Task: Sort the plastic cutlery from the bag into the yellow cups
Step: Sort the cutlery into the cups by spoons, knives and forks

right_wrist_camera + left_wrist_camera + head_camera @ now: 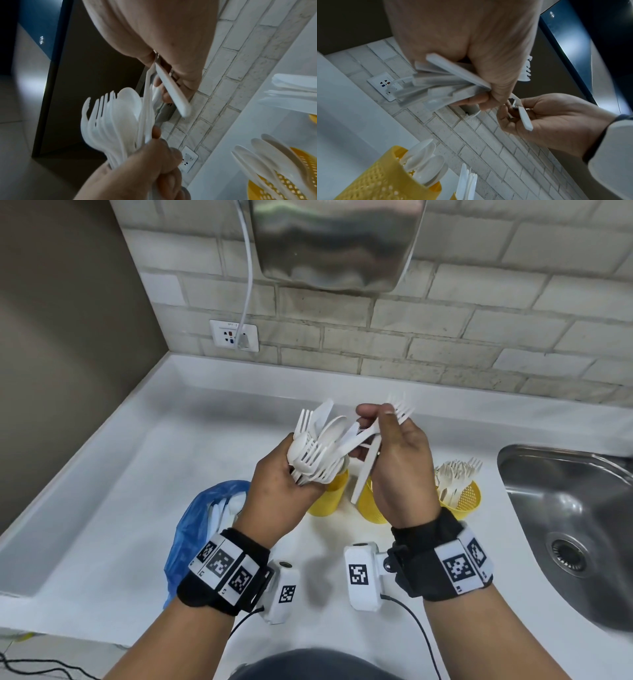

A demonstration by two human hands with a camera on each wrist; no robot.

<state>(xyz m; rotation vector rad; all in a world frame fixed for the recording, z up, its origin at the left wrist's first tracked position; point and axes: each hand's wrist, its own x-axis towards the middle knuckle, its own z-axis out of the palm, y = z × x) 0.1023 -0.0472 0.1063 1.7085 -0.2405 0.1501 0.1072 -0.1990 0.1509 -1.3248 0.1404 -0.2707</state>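
My left hand (291, 470) grips a mixed bundle of white plastic forks, spoons and knives (318, 446) by the handles (440, 83), above the counter. Beside it, my right hand (376, 422) pinches white forks (399, 409). Their tines stick up past the thumb, and one handle (364, 474) hangs down over the middle cup. Three yellow cups stand below the hands. The left cup (376, 182) holds spoons (423, 162), the middle cup (368, 505) holds knives (465, 182), and the right cup (462, 498) holds forks. The blue bag (195, 525) lies at the left with white cutlery inside.
A steel sink (565, 525) is set into the white counter (120, 508) at the right. A brick wall with a socket (234, 335) and a steel dispenser (335, 241) rises behind. Cables trail from the wrist cameras near the front edge.
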